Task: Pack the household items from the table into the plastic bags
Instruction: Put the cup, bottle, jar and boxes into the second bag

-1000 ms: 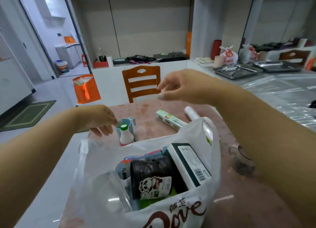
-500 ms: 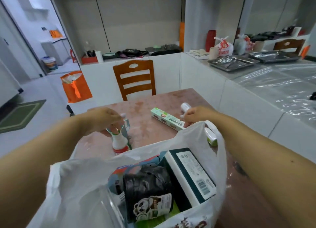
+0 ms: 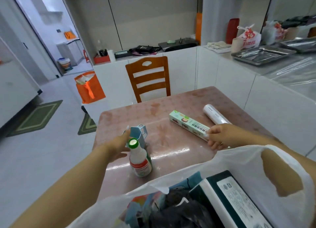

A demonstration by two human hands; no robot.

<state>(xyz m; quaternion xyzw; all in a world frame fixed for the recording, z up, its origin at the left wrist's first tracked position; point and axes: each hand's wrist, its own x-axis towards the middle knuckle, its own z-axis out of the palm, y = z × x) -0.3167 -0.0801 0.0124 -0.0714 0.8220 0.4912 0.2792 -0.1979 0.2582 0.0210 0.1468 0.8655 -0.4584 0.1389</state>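
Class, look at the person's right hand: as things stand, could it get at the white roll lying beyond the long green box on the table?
Probably yes. The right hand is at the near end of the green box, and the white roll lies just behind it on the bare table, with nothing standing between them.

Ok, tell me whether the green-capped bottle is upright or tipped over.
Upright. The green-capped bottle stands on its base on the table, cap on top, beside the left hand.

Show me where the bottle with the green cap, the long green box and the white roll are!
bottle with the green cap (image 3: 140,161): head view, on its white body above the red label.
long green box (image 3: 189,124): head view, middle of its top face.
white roll (image 3: 214,115): head view, middle of its side.
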